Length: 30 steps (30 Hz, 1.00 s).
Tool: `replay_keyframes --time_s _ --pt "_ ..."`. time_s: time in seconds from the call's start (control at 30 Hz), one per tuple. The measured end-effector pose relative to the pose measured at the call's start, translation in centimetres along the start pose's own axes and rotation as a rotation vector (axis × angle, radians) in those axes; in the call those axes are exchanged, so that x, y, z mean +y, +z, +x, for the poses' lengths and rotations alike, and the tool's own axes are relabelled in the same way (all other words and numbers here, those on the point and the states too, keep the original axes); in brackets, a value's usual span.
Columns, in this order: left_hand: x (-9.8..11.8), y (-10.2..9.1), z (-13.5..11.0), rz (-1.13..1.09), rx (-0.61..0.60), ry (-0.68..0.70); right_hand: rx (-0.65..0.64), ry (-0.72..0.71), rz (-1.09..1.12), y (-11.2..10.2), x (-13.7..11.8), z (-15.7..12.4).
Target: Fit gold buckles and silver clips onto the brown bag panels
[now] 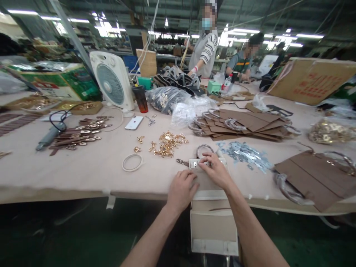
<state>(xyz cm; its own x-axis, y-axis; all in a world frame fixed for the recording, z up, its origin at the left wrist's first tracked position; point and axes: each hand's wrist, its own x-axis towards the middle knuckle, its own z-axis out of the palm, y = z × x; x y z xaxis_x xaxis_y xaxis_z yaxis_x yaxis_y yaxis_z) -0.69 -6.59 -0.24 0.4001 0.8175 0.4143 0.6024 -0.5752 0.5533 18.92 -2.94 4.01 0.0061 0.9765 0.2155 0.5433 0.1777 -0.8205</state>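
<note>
A light-coloured bag panel (pixel 211 225) lies partly on the table and hangs down over the front edge, its inner side beige. My left hand (pixel 182 189) presses on the panel's left edge, with the fingers bent around it. My right hand (pixel 217 170) is over the panel's top end, thumb and fingers pinched together; whatever is between them is too small to make out. A small silvery metal plate (pixel 194 164) sits at the top left corner. Beside that corner lies a brown strap with a buckle (pixel 182 162). Just behind is a wrapped round handle (pixel 204 148).
Gold hardware (pixel 169 144) is heaped to the left, near a tape roll (pixel 132 162) and phone (pixel 134 123). Silvery metal plates (pixel 247 155) and brown bag panels (pixel 244 124) lie right. A fan (pixel 111 81) stands behind. Two people (pixel 204 44) are across the table.
</note>
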Motion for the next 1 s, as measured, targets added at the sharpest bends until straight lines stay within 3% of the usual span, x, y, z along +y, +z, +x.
replay_keyframes --time_s 0.23,0.77,1.0 --pt "0.1 -0.1 0.0 -0.022 -0.017 -0.023 -0.054 -0.016 -0.083 1.5 2.3 1.5" --pt "0.3 0.0 0.1 0.091 -0.037 -0.011 0.033 -0.129 -0.308 3.0 2.9 1.2" --pt "1.3 0.4 -0.2 0.205 0.023 -0.014 0.046 -0.215 -0.361 2.9 4.0 1.4"
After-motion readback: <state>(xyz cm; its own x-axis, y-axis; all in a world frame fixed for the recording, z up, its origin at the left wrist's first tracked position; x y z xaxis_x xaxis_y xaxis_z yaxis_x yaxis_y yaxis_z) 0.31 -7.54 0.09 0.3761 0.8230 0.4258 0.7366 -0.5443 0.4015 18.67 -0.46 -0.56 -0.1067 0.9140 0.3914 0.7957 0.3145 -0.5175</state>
